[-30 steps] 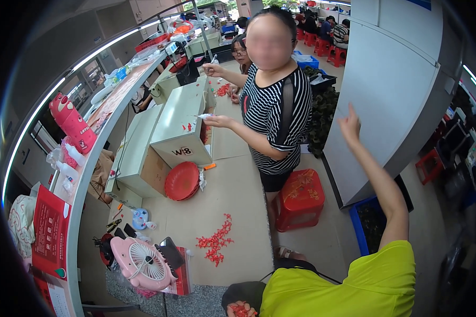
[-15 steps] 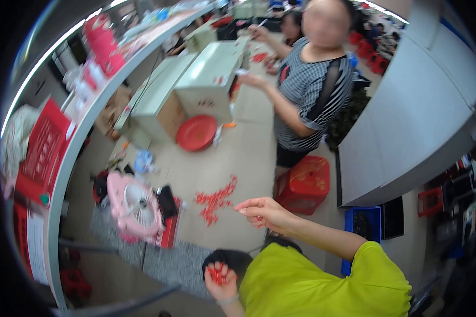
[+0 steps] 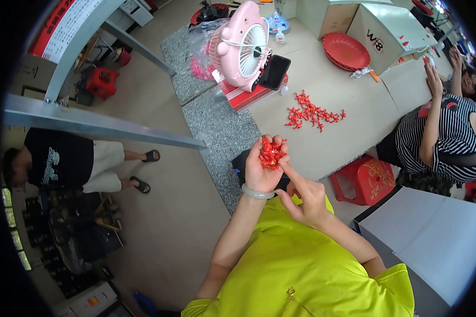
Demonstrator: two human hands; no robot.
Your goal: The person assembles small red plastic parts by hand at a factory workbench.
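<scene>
My left hand, palm up, is curled around a heap of small red pieces; their exact kind is too small to tell. A pale bangle circles that wrist. Close on its right is my right hand, its index finger stretched to the edge of the heap and its thumb standing apart. Its other fingers are folded and partly hidden, so I cannot see whether they keep anything. On the table beyond, more small red pieces lie in a loose scatter.
A pink fan and a black phone rest by a red box. Red plates lean near a pale cabinet. A red stool and a person in stripes are right; a metal bar crosses left.
The view has swung, bringing the fan and the floor at left further in. My left hand has come up in front of me with the red pieces, and my right hand has moved beside it.
</scene>
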